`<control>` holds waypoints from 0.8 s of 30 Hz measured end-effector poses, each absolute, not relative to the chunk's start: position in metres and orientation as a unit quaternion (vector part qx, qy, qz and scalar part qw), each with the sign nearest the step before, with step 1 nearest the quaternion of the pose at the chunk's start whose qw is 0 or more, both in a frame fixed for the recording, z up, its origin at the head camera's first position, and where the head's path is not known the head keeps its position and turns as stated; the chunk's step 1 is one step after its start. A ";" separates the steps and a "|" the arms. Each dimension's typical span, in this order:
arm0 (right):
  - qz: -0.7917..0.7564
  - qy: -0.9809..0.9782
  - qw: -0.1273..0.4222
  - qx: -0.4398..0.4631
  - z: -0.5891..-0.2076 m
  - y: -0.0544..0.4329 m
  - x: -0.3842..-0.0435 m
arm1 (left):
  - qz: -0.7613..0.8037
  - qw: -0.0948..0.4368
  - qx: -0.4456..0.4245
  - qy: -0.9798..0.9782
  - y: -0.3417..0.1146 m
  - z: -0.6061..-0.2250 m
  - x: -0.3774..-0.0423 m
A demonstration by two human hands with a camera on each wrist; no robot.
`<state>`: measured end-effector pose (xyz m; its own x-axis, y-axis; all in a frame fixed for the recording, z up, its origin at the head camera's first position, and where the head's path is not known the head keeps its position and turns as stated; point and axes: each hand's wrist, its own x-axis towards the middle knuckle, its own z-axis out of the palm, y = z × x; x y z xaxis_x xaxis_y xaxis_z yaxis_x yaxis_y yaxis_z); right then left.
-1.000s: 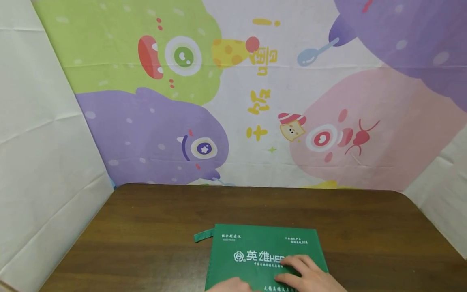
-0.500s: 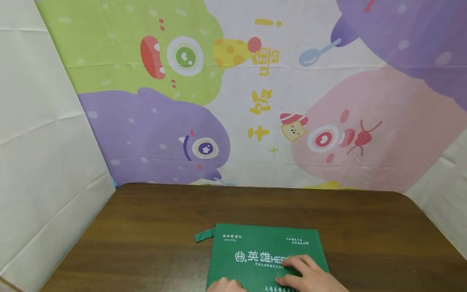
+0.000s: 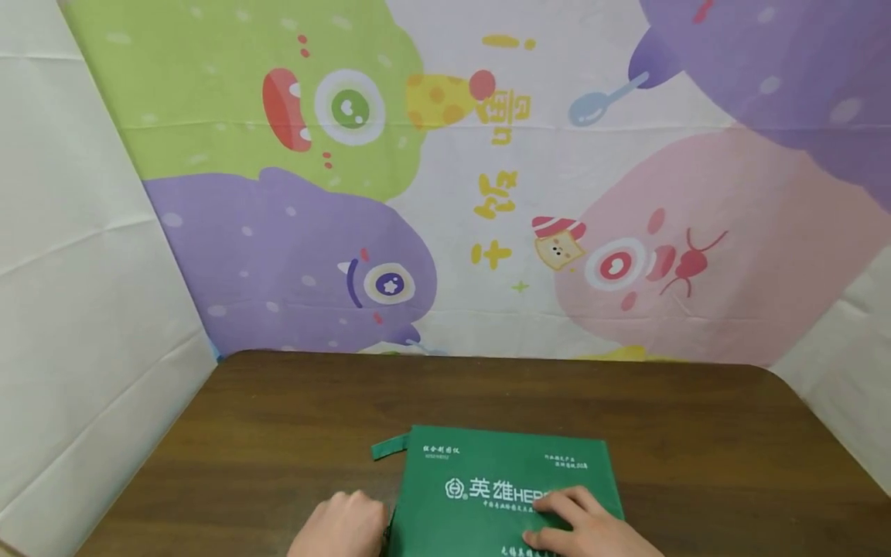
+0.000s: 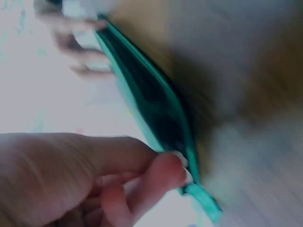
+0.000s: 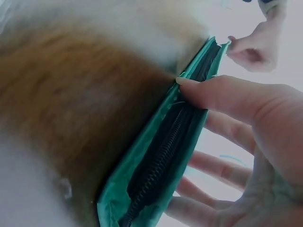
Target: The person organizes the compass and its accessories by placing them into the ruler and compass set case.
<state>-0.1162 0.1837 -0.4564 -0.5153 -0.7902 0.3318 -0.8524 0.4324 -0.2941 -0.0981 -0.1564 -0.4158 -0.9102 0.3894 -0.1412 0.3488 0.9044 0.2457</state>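
A flat green zip pouch with white lettering sits at the table's near side. My right hand holds it on the right, fingertips spread over the cover. In the right wrist view, its thumb lies on the near edge, by the dark zipper. My left hand is just off the pouch's left side. Its thumb and forefinger pinch the zip's end in the left wrist view, the zipper pull hidden beneath them. A dark gap shows between the pouch's two edges, and a short green tab sticks out beyond the fingertips.
The brown wooden table spreads around the pouch. A cloth printed with cartoon monsters hangs behind it, and white cloth walls stand at both sides. A green strap juts from the pouch's far left corner.
My left hand has slid leftward along the pouch's near edge, from in front of its left half to beyond its left side. The right hand and the pouch have hardly moved.
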 end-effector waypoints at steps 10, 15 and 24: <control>0.198 -0.838 0.060 0.505 -0.452 0.186 -0.124 | 0.042 -0.123 0.240 0.962 -0.150 -0.419 -0.145; 0.199 -0.837 0.043 0.507 -0.450 0.187 -0.126 | 0.023 -0.154 0.233 0.960 -0.147 -0.423 -0.172; 0.199 -0.841 0.002 0.502 -0.445 0.188 -0.129 | 0.035 -0.170 0.223 0.959 -0.146 -0.429 -0.190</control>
